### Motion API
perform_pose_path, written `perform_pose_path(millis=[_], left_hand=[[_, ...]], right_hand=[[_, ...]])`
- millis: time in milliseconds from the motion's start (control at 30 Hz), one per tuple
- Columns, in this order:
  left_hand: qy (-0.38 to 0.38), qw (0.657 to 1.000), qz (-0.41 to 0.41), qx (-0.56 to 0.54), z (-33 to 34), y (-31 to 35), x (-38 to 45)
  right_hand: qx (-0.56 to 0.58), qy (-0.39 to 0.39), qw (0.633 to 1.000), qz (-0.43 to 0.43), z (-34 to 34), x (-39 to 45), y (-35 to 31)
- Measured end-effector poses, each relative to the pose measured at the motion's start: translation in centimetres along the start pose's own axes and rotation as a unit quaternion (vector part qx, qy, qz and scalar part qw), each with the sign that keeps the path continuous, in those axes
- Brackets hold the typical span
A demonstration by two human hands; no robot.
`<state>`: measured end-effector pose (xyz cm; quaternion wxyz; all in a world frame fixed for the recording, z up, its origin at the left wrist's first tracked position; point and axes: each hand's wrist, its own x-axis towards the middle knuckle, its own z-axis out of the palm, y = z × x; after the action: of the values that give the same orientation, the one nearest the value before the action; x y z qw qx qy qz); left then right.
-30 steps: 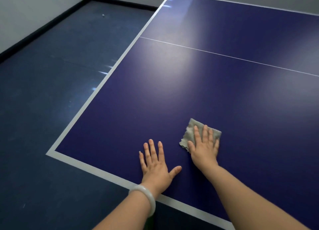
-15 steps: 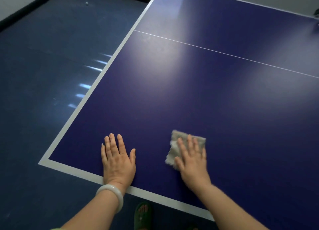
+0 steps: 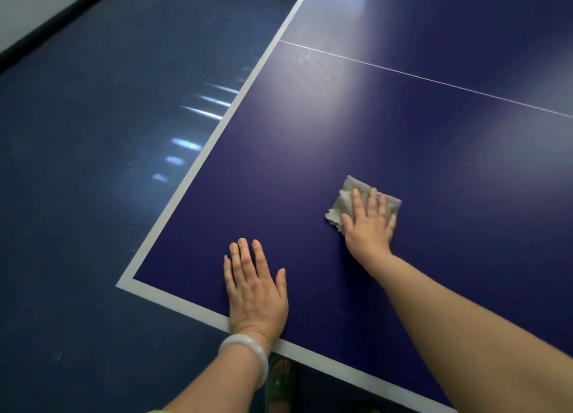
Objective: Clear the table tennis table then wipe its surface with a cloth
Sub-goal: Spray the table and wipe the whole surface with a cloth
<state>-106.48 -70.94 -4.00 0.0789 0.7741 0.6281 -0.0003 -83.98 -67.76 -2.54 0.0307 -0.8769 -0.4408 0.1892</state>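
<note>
Pushed farther up the table (image 3: 387, 127) since half a second ago, the cloth (image 3: 347, 200) now lies well ahead of the left hand (image 3: 255, 291). Nearest the camera, a green sandal (image 3: 280, 381) shows on the floor (image 3: 93, 164) below the white edge band. Left hand, a pale smooth bangle (image 3: 248, 353) on its wrist, rests flat with fingers straight at the near edge. Right hand (image 3: 369, 223) presses the crumpled grey cloth with extended fingers on the glossy blue top. Beyond, a thin white line crosses the surface.
</note>
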Motion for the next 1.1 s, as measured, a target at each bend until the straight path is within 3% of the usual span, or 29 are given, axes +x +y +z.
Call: perform_pose_path(millis=[167, 300, 367, 433, 500, 567, 633, 733, 800, 867, 967, 1100], left_hand=[[0.008, 1.000, -0.001, -0.001, 0.4, -0.1, 0.1], [0.017, 1.000, 0.000, 0.001, 0.6, -0.2, 0.0], [0.015, 1.000, -0.001, 0.002, 0.6, -0.2, 0.0], [0.017, 1.000, -0.002, -0.001, 0.6, -0.2, 0.0], [0.010, 1.000, -0.006, -0.005, 0.5, 0.0, 0.0], [-0.001, 1.000, -0.008, -0.005, 0.3, 0.0, -0.1], [-0.004, 1.000, -0.007, -0.004, 0.0, 0.0, -0.2], [-0.008, 1.000, -0.009, -0.009, -0.1, -0.1, -0.2], [-0.006, 1.000, -0.005, -0.010, -0.1, -0.2, -0.2], [-0.007, 1.000, 0.000, -0.013, -0.2, -0.3, -0.2], [-0.004, 1.000, 0.001, -0.024, -0.1, -0.5, -0.2], [-0.005, 0.998, -0.006, -0.057, -0.5, -0.2, 0.0]], right_hand=[[-0.045, -0.036, 0.981, -0.183, 1.6, -2.1, -4.6], [-0.076, -0.023, 0.968, -0.240, 2.9, -9.3, 1.4], [-0.061, 0.013, 0.985, -0.159, 3.0, -12.1, 6.5], [-0.031, 0.049, 0.998, -0.010, 2.9, -14.7, 11.1], [0.003, 0.066, 0.989, 0.130, 3.0, -16.9, 13.0], [0.018, 0.084, 0.977, 0.194, 4.2, -18.2, 11.7], [0.002, 0.096, 0.984, 0.150, 5.6, -18.7, 8.1], [-0.049, 0.093, 0.994, -0.031, 7.1, -19.1, 2.9], [-0.071, 0.074, 0.988, -0.112, 7.2, -19.8, 2.9], [-0.079, 0.073, 0.986, -0.131, 7.0, -20.8, 6.2], [-0.080, 0.095, 0.992, -0.036, 6.3, -22.3, 13.9], [-0.003, 0.107, 0.974, 0.202, 4.6, -23.0, 20.3]])
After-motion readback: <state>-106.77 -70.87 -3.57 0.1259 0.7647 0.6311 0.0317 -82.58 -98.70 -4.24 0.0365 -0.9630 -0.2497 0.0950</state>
